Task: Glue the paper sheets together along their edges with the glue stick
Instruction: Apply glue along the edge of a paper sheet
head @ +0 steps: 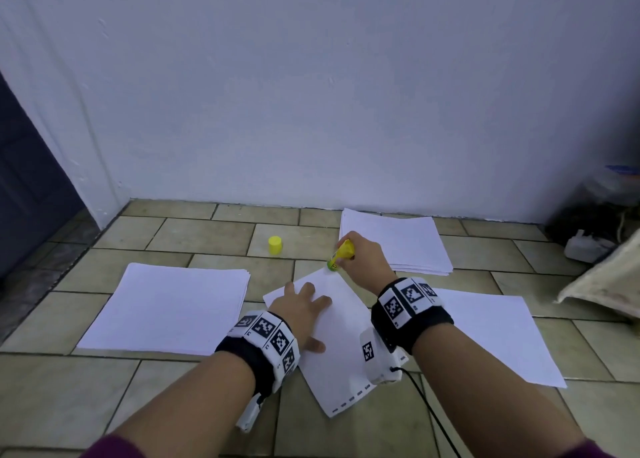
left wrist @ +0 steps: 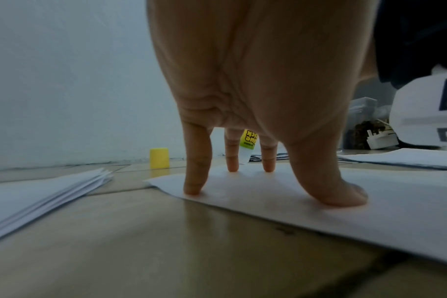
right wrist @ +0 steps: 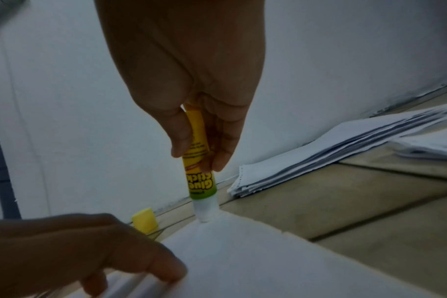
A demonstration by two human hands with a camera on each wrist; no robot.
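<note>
— What is your right hand [head: 363,257] doing?

— Your fingers [right wrist: 223,141] and thumb are curled round the glue stick [right wrist: 198,161], gripping it tip-down. Its white tip touches the far corner of the paper sheet [head: 341,350] lying in front of you, at about 12 o'clock on that sheet.

— And your left hand [head: 299,310]?

— It is spread wide, fingers [left wrist: 195,161] straight, fingertips and thumb pressing down on the sheet's left part, near 9 o'clock. It grips nothing.

— Where are the other papers?

— One stack [head: 169,307] lies on the tiled floor [head: 194,231] at 9 o'clock from the sheet, a second stack [head: 401,241] at 1 o'clock by the wall [head: 311,94], just behind your right hand, and more paper [head: 498,336] at 3 o'clock, partly under your right wrist.

— The cap?

— The yellow cap [head: 275,244] stands upright on the floor at 11 o'clock, apart from every sheet.
</note>
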